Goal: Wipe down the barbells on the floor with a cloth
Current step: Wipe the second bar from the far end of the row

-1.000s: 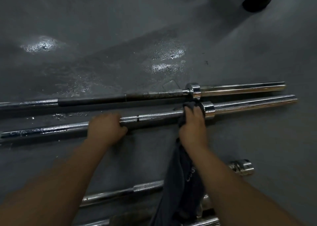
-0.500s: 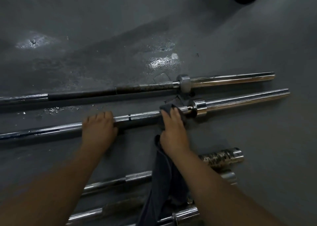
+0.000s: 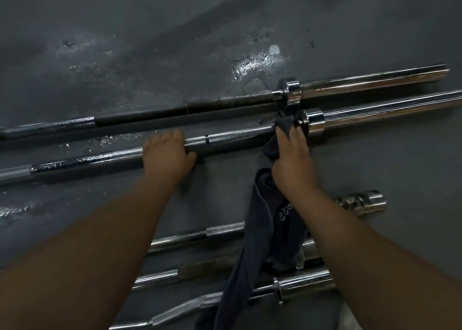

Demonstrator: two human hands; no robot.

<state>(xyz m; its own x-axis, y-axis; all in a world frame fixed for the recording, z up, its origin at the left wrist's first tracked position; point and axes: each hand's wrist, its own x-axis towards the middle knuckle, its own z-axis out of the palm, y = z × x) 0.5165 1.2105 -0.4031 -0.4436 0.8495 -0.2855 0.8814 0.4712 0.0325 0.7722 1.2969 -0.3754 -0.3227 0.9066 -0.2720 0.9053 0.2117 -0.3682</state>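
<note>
Pictured from above on a grey floor (image 3: 175,41), wet and shiny in a patch (image 3: 260,63) beyond the steel. Gripped the bar (image 3: 232,137) with the left hand (image 3: 166,158), with fingers curled together over the shaft and the thumb tucked along its near side. Clamped a dark cloth (image 3: 260,229) onto that same bar with the right hand (image 3: 292,159), with fingers (image 3: 298,135) close together and bent over the bunched fabric, hard up against the chrome collar (image 3: 311,123). Set the two hands apart on one shaft, with bare knurling and a dark ring mark showing between them. Left the chrome sleeve (image 3: 387,107) uncovered, running off to the right past the collar. Let the rest of the cloth trail back under the right wrist and drape across the near bars (image 3: 225,229), with pale lettering too small to read on one fold. Flanked on the far side by a darker far bar (image 3: 150,119), lying parallel and just beside, with its own collar close above the cloth. Flanked on the near side by a bent bar (image 3: 180,307) at the lower edge, partly hidden beneath the hanging fabric. Framed by both bare forearms reaching in from the bottom corners.
</note>
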